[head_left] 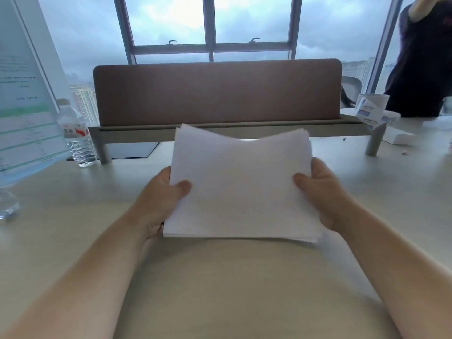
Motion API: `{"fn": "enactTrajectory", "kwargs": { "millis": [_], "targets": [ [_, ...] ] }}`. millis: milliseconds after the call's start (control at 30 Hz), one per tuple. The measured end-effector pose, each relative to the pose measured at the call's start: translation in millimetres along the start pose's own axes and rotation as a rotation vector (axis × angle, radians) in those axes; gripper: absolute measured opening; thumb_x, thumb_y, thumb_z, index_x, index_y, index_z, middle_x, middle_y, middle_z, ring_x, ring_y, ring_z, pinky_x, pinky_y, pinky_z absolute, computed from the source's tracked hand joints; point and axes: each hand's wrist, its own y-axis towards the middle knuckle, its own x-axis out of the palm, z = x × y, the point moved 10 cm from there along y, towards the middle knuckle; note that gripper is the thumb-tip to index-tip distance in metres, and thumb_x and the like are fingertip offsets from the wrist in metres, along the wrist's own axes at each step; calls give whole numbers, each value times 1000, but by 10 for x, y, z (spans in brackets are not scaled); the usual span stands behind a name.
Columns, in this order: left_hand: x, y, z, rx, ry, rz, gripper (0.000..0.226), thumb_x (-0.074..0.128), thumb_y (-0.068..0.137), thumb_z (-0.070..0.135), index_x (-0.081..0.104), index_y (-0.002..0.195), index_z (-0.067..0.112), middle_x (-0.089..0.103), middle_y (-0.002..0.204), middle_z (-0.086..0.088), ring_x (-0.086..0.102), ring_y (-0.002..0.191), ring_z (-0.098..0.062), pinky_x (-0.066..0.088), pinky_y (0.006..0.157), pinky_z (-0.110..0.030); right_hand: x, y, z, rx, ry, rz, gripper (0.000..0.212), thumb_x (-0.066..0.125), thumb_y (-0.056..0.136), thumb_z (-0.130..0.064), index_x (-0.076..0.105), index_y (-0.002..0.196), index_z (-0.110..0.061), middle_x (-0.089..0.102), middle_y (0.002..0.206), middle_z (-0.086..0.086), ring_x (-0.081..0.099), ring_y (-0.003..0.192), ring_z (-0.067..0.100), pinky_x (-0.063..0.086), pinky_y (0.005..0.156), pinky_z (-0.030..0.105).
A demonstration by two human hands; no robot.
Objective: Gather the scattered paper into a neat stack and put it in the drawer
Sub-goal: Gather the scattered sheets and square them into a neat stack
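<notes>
A stack of white paper [241, 187] is held above the beige desk [220, 277] in front of me. My left hand [161, 199] grips its left edge, thumb on top and fingers underneath. My right hand [320, 192] grips the right edge the same way. The sheets are roughly aligned; the far edge sags in the middle and the near right corner shows slightly offset sheets. No drawer is in view.
A brown divider panel [217, 91] stands on a raised shelf at the desk's back. A water bottle [77, 133] and a standing printed sheet [24, 94] are at the left. A tissue pack [371, 111], a white box and a person in dark clothes [420, 57] are at the right.
</notes>
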Motion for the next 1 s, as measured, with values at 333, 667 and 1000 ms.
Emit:
{"fn": "enactTrajectory", "kwargs": {
  "millis": [333,667,1000],
  "targets": [
    [-201,-39,245,207,-272,211,23,69,90,27,65,113,26,76,108,11,71,96,-9,54,84,-33,-69,-199,-370,-256,225,127,26,67,84,-25,60,108,-33,72,109,-5,68,99,17,56,96,53],
    [-225,-91,437,307,-203,291,9,58,104,27,60,105,36,72,95,27,68,85,6,52,72,-17,-166,-297,-614,-415,163,263,8,55,90,-37,59,93,-43,68,102,-8,64,91,12,55,91,52],
    [-130,-113,257,250,-83,296,19,60,100,30,55,116,40,67,109,26,62,102,9,47,82,-20,-62,-220,-335,-322,99,264,11,55,85,-39,53,94,-44,62,91,-14,58,88,10,52,92,50]
  ]
}}
